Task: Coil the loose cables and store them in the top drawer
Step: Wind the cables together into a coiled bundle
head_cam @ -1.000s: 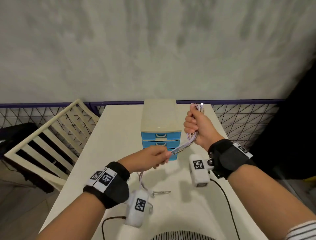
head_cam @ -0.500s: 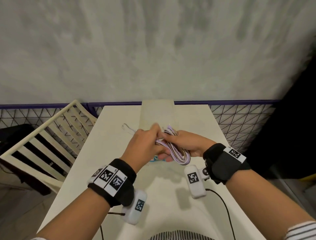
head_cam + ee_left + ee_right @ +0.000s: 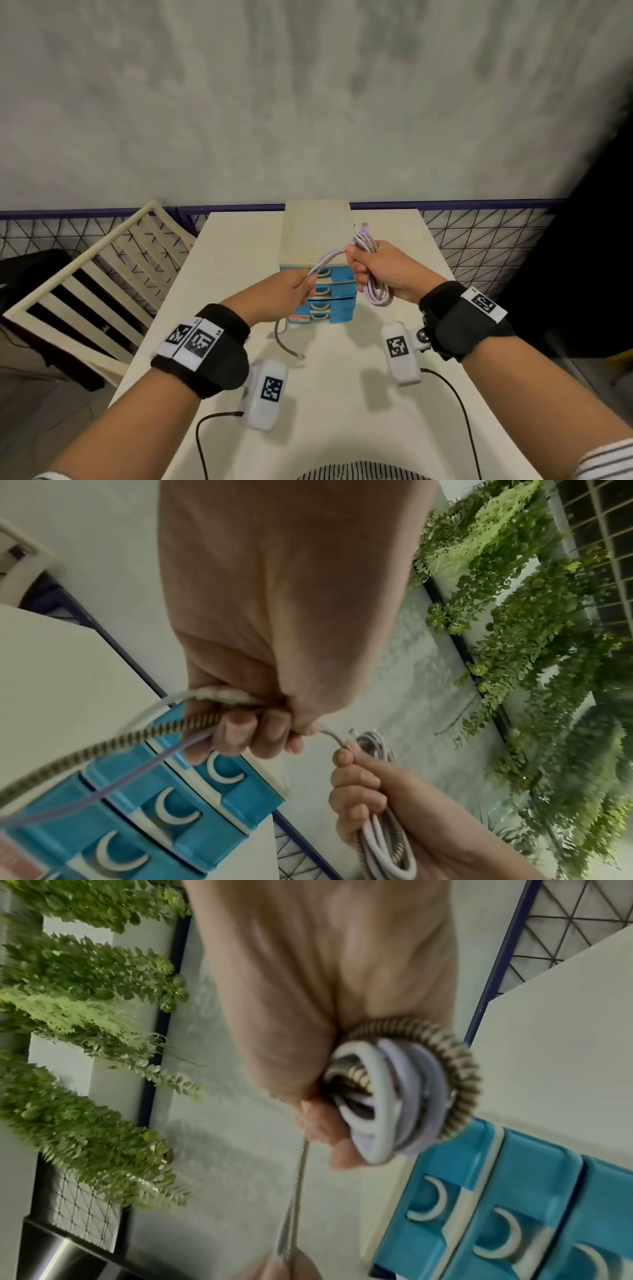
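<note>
My right hand [image 3: 383,270] grips the coiled cables [image 3: 376,291] above the table [image 3: 239,246]; my left hand [image 3: 284,294] pinches their loose run before the drawer unit [image 3: 315,233] at the far edge.

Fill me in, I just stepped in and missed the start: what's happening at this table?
A person is winding cables into a coil. The right hand grips the bundle of loops, while the left hand pinches the loose run of cable leading into it. A short tail hangs down to the white table. The small blue drawer unit behind the hands has all its drawers closed, so nothing is stored yet.
</note>
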A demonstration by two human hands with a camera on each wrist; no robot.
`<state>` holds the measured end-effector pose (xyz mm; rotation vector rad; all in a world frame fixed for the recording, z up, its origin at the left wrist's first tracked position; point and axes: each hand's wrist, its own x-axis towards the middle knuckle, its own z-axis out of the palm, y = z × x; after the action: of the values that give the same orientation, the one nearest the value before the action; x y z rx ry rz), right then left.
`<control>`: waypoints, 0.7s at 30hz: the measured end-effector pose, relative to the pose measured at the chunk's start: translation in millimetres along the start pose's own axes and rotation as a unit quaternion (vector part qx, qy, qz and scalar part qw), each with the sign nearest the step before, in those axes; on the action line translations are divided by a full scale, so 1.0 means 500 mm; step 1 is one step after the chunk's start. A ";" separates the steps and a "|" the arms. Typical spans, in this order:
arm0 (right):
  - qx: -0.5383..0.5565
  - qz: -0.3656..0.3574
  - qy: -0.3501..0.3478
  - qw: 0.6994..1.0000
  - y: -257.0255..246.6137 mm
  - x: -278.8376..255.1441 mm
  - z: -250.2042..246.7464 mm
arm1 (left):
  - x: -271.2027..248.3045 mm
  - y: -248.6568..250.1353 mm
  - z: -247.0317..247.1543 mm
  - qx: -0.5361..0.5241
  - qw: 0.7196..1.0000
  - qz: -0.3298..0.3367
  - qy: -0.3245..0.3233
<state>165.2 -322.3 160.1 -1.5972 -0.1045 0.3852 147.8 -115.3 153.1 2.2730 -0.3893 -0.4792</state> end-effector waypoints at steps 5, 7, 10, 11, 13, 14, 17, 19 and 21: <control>0.008 -0.004 0.026 1.000 0.005 -0.005 0.037 | -0.006 0.027 0.019 0.016 0.996 0.047 0.074; -0.015 0.020 0.002 1.000 0.002 -0.008 0.048 | -0.013 0.047 0.025 0.040 0.992 0.068 0.096; 0.003 0.073 -0.060 0.995 -0.001 -0.006 0.070 | -0.019 0.079 0.037 0.058 0.992 0.085 0.070; 0.023 0.088 -0.081 0.992 -0.001 -0.004 0.077 | -0.021 0.091 0.041 0.069 0.992 0.085 0.057; 0.059 0.094 -0.090 0.990 -0.004 -0.010 0.088 | -0.020 0.100 0.050 0.099 0.991 0.082 0.044; 0.066 0.085 -0.075 0.991 -0.005 -0.012 0.089 | -0.018 0.100 0.054 0.110 0.990 0.081 0.046; 0.031 0.047 0.018 0.998 -0.004 -0.011 0.086 | -0.016 0.098 0.060 0.123 0.987 0.083 0.066; -0.005 0.016 0.080 0.997 -0.003 -0.005 0.083 | -0.015 0.100 0.061 0.130 0.985 0.093 0.071; -0.041 -0.016 0.115 0.992 -0.003 0.001 0.082 | -0.014 0.102 0.060 0.130 0.984 0.101 0.070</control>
<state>153.3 -283.1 161.0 -1.7088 0.0301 0.1724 121.3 -164.8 173.2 2.4659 -0.6356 -0.1700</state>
